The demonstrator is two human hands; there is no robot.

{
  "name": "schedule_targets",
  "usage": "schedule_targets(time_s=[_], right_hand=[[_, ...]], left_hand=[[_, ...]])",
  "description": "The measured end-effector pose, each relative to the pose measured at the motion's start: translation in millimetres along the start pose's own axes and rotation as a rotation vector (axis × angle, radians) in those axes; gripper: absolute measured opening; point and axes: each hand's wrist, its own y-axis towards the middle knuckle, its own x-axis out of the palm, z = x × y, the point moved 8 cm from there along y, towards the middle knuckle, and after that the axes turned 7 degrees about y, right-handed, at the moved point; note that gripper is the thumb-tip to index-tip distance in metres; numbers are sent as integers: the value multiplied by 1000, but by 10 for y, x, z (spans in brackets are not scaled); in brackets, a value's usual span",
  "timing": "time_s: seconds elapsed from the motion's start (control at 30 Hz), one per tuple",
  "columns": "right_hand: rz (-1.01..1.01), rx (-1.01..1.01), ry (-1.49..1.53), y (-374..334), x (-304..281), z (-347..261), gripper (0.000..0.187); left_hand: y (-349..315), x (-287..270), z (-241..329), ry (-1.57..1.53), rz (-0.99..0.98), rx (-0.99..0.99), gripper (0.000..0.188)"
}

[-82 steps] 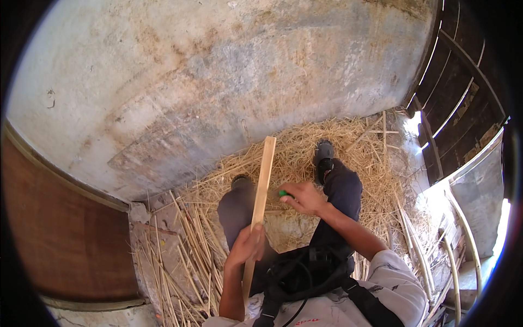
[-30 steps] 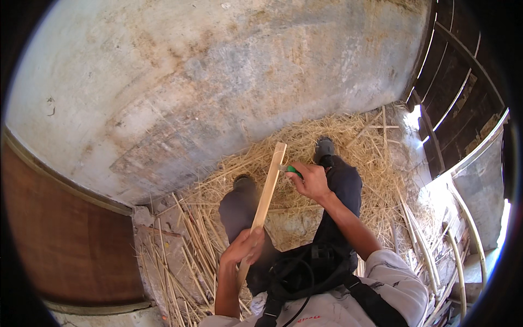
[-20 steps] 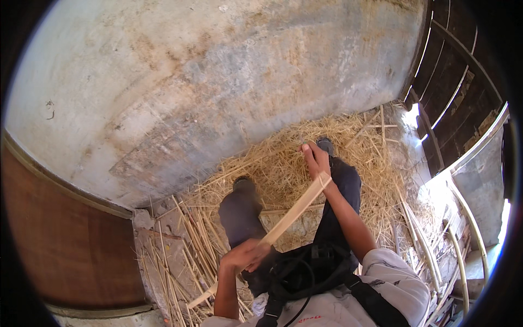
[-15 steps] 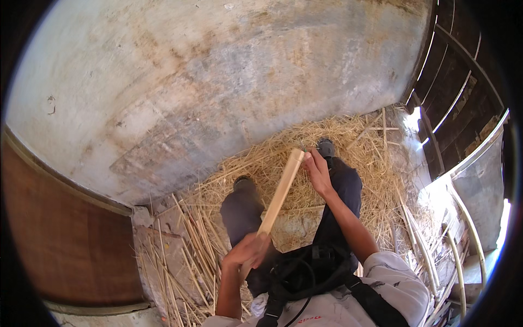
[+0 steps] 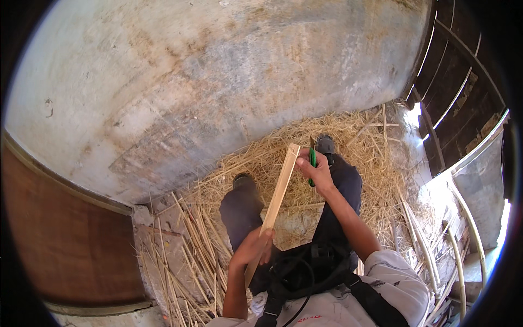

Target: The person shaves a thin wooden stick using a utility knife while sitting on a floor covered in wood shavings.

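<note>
My left hand [image 5: 253,246] is closed around the lower part of a long pale slat [image 5: 278,199] that looks like split bamboo, with lines running along its length. The slat slants up and away between my knees. At its far end, my right hand [image 5: 317,171] grips a green-handled utility knife [image 5: 312,158], its tip pointing away from me. Fingers of that hand reach to the slat's edge close to the top. Whether the blade touches the slat I cannot tell; it seems to stand a little to the right of it.
Pale shavings [image 5: 294,133] cover the floor around my feet. Long thin strips [image 5: 193,253] lie at my left, and thicker poles [image 5: 422,248] at my right. A stained wall [image 5: 218,82] stands ahead, a brown panel [image 5: 71,234] at left, dark boards [image 5: 463,76] at far right.
My right hand has turned, and the green knife, mostly hidden before, now shows upright beside the slat. The slat's far end has shifted slightly left; my left hand has moved slightly up along with it.
</note>
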Motion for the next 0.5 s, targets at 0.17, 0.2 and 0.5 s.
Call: schedule_targets(time_s=[0.17, 0.2, 0.5], right_hand=[[31, -14, 102, 8, -58, -41, 22], [37, -10, 98, 14, -74, -32, 22], [19, -26, 85, 36, -98, -13, 18]], left_hand=[[4, 12, 0, 2, -5, -5, 34], [6, 16, 8, 5, -5, -5, 34], [-8, 29, 54, 38, 15, -40, 34]])
